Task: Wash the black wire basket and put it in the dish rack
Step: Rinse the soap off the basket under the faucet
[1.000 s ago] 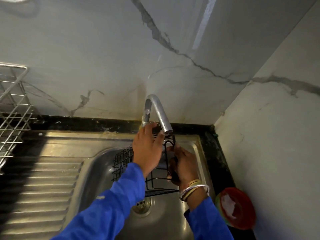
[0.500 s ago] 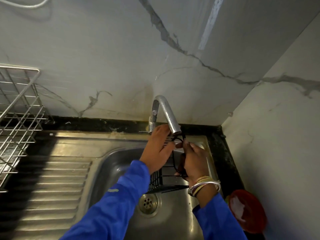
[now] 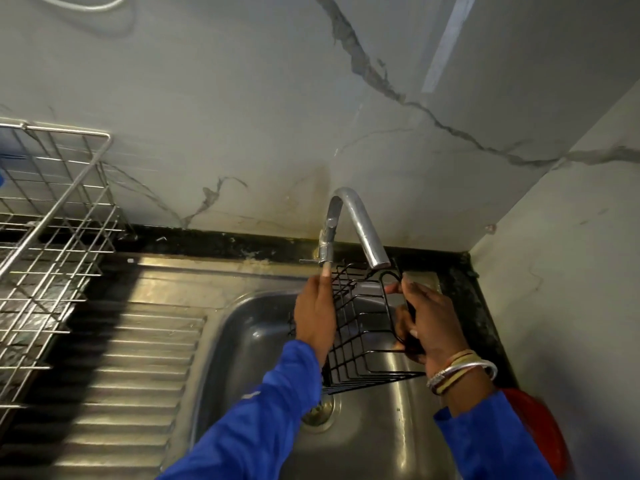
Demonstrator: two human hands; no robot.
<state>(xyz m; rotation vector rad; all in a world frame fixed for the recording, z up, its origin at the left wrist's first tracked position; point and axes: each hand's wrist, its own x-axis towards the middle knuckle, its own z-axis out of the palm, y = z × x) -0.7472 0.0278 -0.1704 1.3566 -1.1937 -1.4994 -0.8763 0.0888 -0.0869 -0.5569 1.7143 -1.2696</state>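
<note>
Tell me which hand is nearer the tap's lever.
Left. The left hand is just below the tap's lever, fingertips pointing up toward it. The right hand is further off to the right, gripping the black wire basket.

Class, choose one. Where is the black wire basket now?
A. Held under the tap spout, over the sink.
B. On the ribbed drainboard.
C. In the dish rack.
A: the right hand grips the black wire basket just below the tap spout, above the sink bowl.
</note>
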